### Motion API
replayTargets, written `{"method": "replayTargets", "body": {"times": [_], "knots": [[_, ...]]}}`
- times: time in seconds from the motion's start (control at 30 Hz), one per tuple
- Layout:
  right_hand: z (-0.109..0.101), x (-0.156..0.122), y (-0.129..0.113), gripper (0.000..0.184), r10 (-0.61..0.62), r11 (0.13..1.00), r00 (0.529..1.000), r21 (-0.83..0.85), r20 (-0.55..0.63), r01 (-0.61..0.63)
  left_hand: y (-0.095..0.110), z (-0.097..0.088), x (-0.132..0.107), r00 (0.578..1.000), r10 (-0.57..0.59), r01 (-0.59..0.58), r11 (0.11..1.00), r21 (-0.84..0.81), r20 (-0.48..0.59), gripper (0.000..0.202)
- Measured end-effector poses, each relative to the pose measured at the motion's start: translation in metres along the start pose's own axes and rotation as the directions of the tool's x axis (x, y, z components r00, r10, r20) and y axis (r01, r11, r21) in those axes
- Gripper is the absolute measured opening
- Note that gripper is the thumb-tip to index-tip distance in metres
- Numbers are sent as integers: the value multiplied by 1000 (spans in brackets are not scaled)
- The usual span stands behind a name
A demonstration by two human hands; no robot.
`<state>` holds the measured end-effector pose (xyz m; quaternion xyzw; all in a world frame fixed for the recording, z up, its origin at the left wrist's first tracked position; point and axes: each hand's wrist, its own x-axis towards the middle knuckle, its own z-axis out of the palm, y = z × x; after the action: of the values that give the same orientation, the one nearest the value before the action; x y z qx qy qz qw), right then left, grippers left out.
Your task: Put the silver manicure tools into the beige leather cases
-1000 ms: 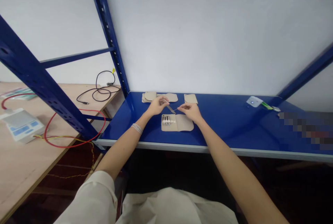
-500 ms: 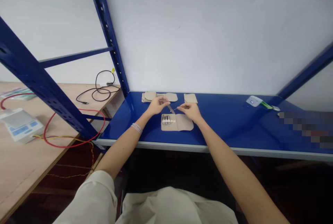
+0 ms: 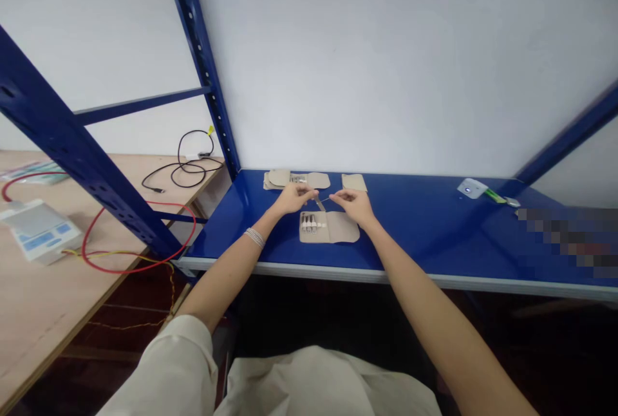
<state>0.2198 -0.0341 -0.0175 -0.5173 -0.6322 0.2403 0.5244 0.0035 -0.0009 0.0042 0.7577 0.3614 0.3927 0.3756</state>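
While the left hand (image 3: 293, 198) pinches a slim metal tool (image 3: 317, 203) above the blue steel shelf (image 3: 425, 229), the right hand (image 3: 356, 205) narrows at its thin tip, contact unclear; steady, level fingers suit this, clear of the beige pouch (image 3: 344, 228).

Left hand (image 3: 294, 198) pinched slim silver metal tool (image 3: 318, 203); right hand (image 3: 356, 205) just beside, fingertips at its thin tip (grip too small to tell). Flat beige fabric pouch (image 3: 329, 227) holding small capped vials (image 3: 309, 223) lay nearer body, on glossy blue steel shelf (image 3: 434, 236); beige fabric pieces (image 3: 354, 182) beyond hands.
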Motion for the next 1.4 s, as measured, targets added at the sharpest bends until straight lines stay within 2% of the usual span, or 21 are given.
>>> {"method": "replayTargets", "body": {"times": [0.27, 0.53, 0.83, 0.97, 1.23, 1.4], "knots": [[0, 1, 1, 39, -15, 1000, 1000, -7, -22, 15, 6, 1, -2, 999, -23, 25, 999, -40, 48, 33], [0, 2, 2, 41, -8, 1000, 999, -7, -54, 8, 1, 1, -1, 999, -33, 34, 998, -60, 5, 38], [0, 0, 0, 39, 13, 1000, 1000, -8, 1, -13, 7, -3, -3, 999, -52, 51, 995, -87, -10, 40], [0, 0, 1, 39, 28, 999, 998, -20, 50, -27, 8, -3, -3, 998, -66, 67, 995, -74, 21, 39], [-1, -1, -1, 34, 60, 994, 991, -102, 124, -47, 2, -3, -3, 983, -98, 96, 995, 17, 153, 35], [-2, -2, -3, 32, 71, 985, 989, -163, 128, -50, -6, 0, -1, 986, -71, 59, 995, 85, 149, 31]]}}
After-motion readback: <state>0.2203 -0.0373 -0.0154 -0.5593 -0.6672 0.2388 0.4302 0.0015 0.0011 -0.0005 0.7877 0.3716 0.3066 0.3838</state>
